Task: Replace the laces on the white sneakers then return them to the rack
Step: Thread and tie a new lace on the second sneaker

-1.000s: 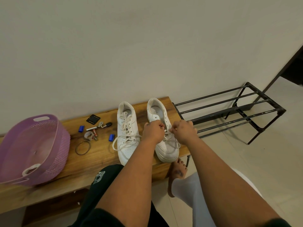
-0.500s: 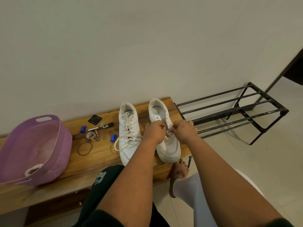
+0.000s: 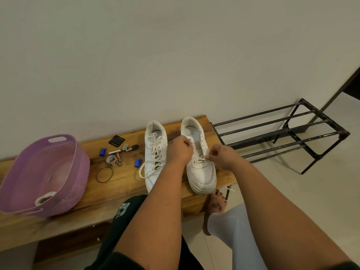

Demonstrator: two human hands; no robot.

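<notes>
Head view: both hands' grip (image 3: 180, 151) (image 3: 221, 156) on lace (image 3: 201, 158).

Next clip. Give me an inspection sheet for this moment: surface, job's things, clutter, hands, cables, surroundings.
Surface: wooden bench against a plain wall.
Job's things: laced white sneaker; second white sneaker, laced only near the toe; empty black metal rack on the floor.
Clutter: purple plastic basket, small blue pieces, keys, metal ring.
Hands: left hand fist closed at the eyelets; right hand, fingers pinching the white lace.
Cables: nothing seen.
Surroundings: pale tiled floor, bare foot.
</notes>
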